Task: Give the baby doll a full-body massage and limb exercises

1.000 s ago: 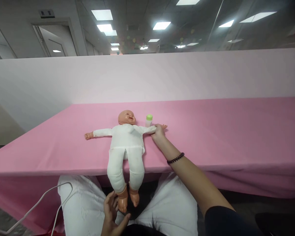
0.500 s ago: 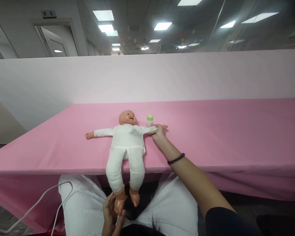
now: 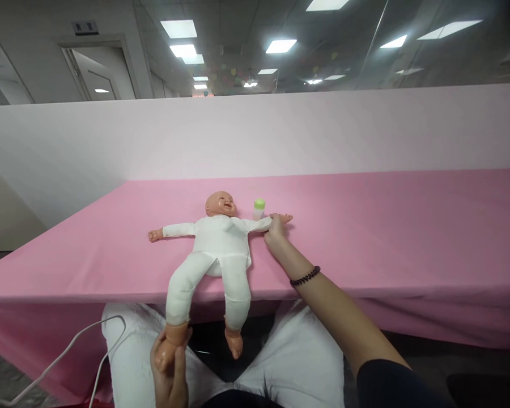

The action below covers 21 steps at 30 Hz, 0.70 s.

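Observation:
A baby doll (image 3: 221,235) in a white suit lies on its back on the pink cloth, its head toward the far side and both arms spread. Its legs hang over the table's near edge. My left hand (image 3: 170,371) is closed around the doll's foot on the left, above my lap. My right hand (image 3: 276,228) grips the doll's forearm on the right, with the small doll hand poking out past my fingers. Just behind that arm stands a small bottle (image 3: 259,208) with a green cap.
The pink-covered table (image 3: 386,226) spans the view, with a white partition (image 3: 280,136) behind it. A pale cable (image 3: 68,345) loops at the lower left beside my white-trousered legs (image 3: 304,354).
My left hand has moved left and closed around the doll's foot, swinging that leg outward to the left. My right hand stays on the doll's arm, shifted very slightly right.

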### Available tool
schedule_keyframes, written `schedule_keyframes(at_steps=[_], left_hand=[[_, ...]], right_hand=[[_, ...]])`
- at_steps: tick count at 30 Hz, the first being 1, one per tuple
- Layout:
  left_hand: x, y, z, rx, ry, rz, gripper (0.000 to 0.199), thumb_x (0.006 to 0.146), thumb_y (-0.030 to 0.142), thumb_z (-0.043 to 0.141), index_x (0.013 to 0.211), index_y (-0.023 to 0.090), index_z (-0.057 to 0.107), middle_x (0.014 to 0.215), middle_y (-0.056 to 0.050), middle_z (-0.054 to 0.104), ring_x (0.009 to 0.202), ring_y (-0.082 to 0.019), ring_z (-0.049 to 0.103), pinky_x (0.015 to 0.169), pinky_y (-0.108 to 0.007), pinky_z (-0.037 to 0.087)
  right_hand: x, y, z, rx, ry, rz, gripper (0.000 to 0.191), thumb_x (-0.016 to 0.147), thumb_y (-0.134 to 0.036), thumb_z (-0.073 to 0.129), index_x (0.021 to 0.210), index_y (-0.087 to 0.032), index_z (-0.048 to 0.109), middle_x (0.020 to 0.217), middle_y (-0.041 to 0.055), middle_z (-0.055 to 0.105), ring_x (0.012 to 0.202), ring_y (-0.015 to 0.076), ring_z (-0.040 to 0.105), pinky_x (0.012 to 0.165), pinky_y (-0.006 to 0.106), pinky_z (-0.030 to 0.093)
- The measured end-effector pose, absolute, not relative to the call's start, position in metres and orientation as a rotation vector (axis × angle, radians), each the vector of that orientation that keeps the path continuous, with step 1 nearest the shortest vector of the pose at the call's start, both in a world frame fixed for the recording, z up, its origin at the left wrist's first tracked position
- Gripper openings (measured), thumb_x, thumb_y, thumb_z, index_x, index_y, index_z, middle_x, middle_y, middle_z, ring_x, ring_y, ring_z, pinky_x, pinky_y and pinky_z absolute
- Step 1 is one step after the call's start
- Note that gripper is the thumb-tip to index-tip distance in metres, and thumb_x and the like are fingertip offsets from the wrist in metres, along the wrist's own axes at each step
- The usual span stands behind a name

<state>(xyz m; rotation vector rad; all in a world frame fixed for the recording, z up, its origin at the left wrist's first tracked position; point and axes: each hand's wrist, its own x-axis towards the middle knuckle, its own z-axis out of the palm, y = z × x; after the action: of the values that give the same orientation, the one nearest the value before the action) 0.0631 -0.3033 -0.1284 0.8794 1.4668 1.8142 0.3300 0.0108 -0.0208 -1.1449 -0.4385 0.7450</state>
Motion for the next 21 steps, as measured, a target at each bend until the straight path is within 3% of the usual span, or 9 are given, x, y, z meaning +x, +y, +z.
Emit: schedule_keyframes(at_steps=[3, 6, 9, 14, 21], left_hand=[[0.039, -0.284, -0.102, 0.942, 1.463, 1.883, 0.054, 0.087, 0.059, 0.069, 0.118, 0.015, 0.060, 0.110, -0.014, 0.071, 0.106, -0.031, 0.072, 0.101, -0.046, 0.057], [0.023, -0.269, -0.073, 1.052, 1.501, 2.055, 0.050, 0.087, 0.051, 0.073, 0.121, 0.017, 0.062, 0.120, -0.011, 0.068, 0.118, -0.027, 0.066, 0.111, -0.042, 0.049], [0.021, -0.256, -0.044, 1.180, 1.506, 2.168, 0.045, 0.085, 0.042, 0.077, 0.120, 0.019, 0.062, 0.121, -0.008, 0.067, 0.122, -0.024, 0.063, 0.114, -0.038, 0.045], [0.031, -0.226, -0.008, 1.510, 1.442, 2.113, 0.034, 0.085, 0.037, 0.077, 0.110, 0.018, 0.066, 0.118, -0.009, 0.068, 0.115, -0.023, 0.066, 0.104, -0.038, 0.053], [0.050, -0.178, 0.022, 2.024, 1.545, 1.887, 0.017, 0.089, 0.034, 0.072, 0.096, 0.020, 0.067, 0.099, -0.005, 0.070, 0.097, -0.021, 0.068, 0.089, -0.034, 0.054]], right_hand=[[0.325, 0.001, -0.007, -1.130, -0.402, 0.695, 0.060, 0.079, -0.027, 0.055, 0.137, -0.026, 0.040, 0.144, 0.0103, 0.050, 0.129, 0.0242, 0.059, 0.106, 0.044, 0.055], [0.316, -0.013, 0.008, -1.019, -0.569, 0.539, 0.060, 0.082, -0.029, 0.058, 0.139, -0.024, 0.040, 0.154, 0.0109, 0.044, 0.139, 0.0236, 0.051, 0.116, 0.046, 0.045], [0.303, -0.028, 0.019, -0.882, -0.882, 0.400, 0.060, 0.085, -0.035, 0.062, 0.140, -0.023, 0.042, 0.149, 0.0121, 0.052, 0.134, 0.0245, 0.056, 0.115, 0.048, 0.045], [0.288, -0.047, 0.022, -0.742, -1.384, 0.205, 0.048, 0.089, -0.033, 0.067, 0.136, -0.025, 0.057, 0.140, 0.0098, 0.062, 0.135, 0.0259, 0.056, 0.118, 0.048, 0.042], [0.291, -0.051, 0.014, -0.691, -1.756, 0.178, 0.052, 0.087, -0.026, 0.069, 0.138, -0.033, 0.060, 0.133, 0.0048, 0.069, 0.121, 0.0278, 0.065, 0.108, 0.051, 0.051]])
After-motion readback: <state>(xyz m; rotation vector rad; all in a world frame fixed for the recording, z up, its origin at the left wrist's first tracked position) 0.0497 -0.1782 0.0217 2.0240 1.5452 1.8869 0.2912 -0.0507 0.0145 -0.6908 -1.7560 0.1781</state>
